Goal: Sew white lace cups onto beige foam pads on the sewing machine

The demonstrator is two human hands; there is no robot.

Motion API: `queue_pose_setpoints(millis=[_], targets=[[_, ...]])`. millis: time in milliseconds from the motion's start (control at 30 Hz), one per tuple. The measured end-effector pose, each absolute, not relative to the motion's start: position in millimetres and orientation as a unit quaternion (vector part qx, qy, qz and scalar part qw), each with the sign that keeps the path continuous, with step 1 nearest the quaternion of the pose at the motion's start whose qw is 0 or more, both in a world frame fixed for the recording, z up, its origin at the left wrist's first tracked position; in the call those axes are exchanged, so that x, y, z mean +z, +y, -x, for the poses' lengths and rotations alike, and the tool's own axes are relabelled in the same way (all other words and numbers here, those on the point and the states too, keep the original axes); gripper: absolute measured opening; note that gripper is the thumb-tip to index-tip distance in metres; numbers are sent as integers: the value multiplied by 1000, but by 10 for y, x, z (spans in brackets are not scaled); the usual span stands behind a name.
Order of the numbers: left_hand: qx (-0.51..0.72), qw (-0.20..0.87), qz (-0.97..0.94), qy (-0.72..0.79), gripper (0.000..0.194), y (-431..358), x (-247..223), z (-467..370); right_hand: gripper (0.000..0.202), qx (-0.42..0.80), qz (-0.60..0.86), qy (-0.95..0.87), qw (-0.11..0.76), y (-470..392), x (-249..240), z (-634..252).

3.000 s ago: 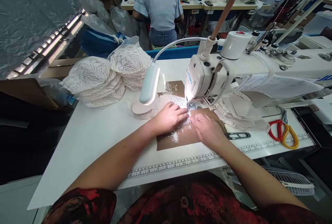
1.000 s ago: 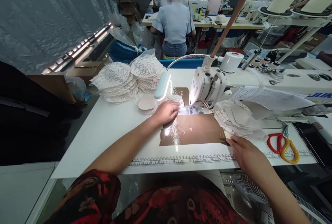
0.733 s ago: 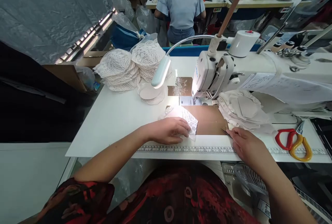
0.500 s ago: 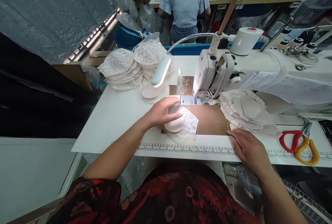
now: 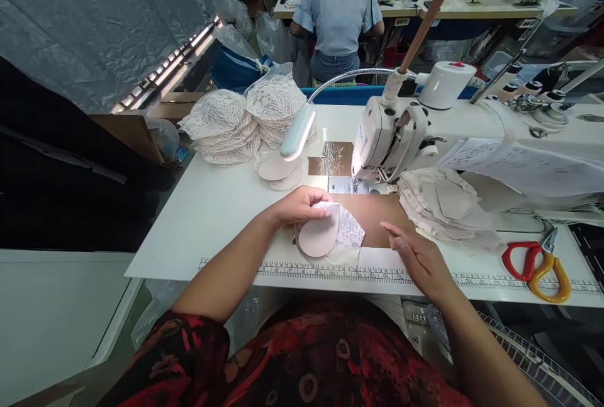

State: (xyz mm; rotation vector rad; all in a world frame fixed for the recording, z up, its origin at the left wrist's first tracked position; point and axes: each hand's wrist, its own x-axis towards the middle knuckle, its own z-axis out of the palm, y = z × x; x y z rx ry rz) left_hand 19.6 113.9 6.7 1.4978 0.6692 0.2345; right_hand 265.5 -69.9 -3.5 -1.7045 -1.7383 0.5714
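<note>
My left hand (image 5: 304, 206) is closed on the upper edge of a white lace bra cup (image 5: 350, 231), thumb on top. A smooth pale pad (image 5: 318, 236) lies over the cup's left part. Both rest at the front of the sewing machine (image 5: 377, 143), left of its needle area. My right hand (image 5: 419, 262) is closed, to the right of the cup and apart from it. From its fingers a thin, dark pointed tool (image 5: 389, 229) sticks out to the left; its exact kind is too small to make out. Brown covering (image 5: 372, 212) lies beneath the tool.
Stacked lace cups (image 5: 219, 121) and loose pale pads (image 5: 278, 168) lie at the back left. A lamp (image 5: 298, 133) hangs over the table. At right are a fabric pile (image 5: 443, 202) and scissors (image 5: 542, 268). A ruler strip (image 5: 377, 275) edges the front. A person (image 5: 337, 11) sits ahead.
My right hand has moved left toward the cup, carrying the thin tool. My left hand has closed on the cup's upper edge and tilted the cup and pad a little.
</note>
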Motion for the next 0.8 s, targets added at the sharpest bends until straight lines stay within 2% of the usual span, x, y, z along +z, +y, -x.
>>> queue_pose_setpoints(millis=[233, 367, 600, 800], targets=[[93, 733, -604, 300, 35, 1101, 27, -157, 45, 356, 612, -645, 287, -198, 84, -2447], [90, 747, -584, 303, 36, 1107, 29, -133, 51, 411, 614, -598, 311, 5, 66, -2391], [108, 762, -551, 322, 32, 1120, 35, -154, 27, 499, 587, -547, 327, 126, 46, -2241], [108, 760, -552, 327, 30, 1120, 28, -155, 24, 527, 598, -493, 349, 60, 52, -2247]])
